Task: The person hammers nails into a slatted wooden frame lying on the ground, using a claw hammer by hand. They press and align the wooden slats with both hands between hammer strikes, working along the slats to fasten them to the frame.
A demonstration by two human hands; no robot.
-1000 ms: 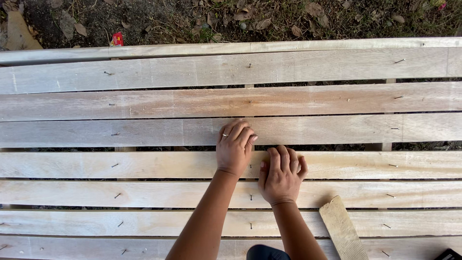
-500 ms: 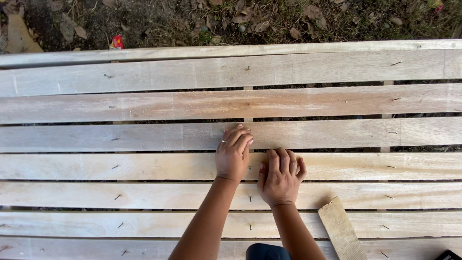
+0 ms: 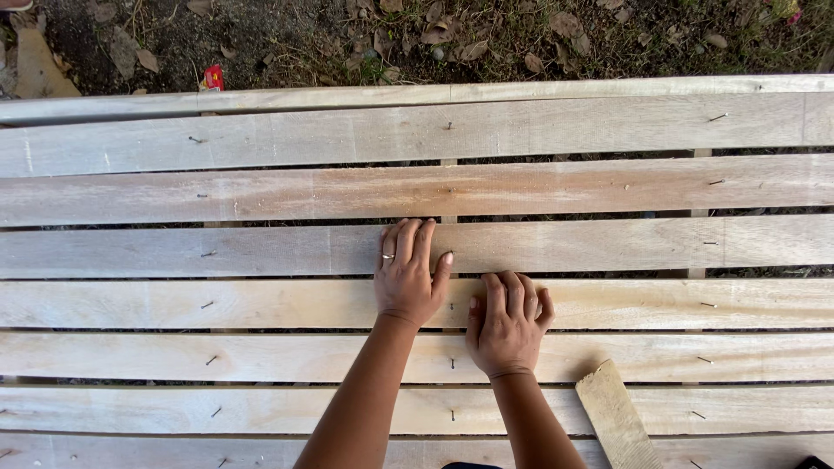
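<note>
Since the earlier frames almost nothing has shifted: both hands stay flat on the slats, with the left hand's fingers reaching slightly further up toward the gap above its plank. Left hand (image 3: 408, 276) lies palm down, fingers together and extended, thumb out to the side, holding nothing; a ring (image 3: 388, 256) shows on one finger. Fingertips reach the upper edge of the third slat (image 3: 608, 245), and the heel of the hand rests on the fourth slat (image 3: 261, 304) below it. Right hand (image 3: 506, 323) lies just beside it, lower and to the right, palm down with the fingers slightly curled and close together, also holding nothing; it covers the fourth slat and overlaps the gap to the fifth slat (image 3: 261, 358). The two hands are near each other, thumbs almost meeting, but whether they touch cannot be told. A nail head (image 3: 451, 306) sits between the thumbs, in line with further nails (image 3: 452, 363) down the same column. All slats are pale, rough-sawn wood running left to right, nailed to cross supports seen through the gaps. A short loose offcut of wood (image 3: 615, 417) lies tilted across the lower slats, to the right of the right forearm. Beyond the top slat is bare ground with dry leaves (image 3: 434, 35) and a small red wrapper (image 3: 212, 78).
</note>
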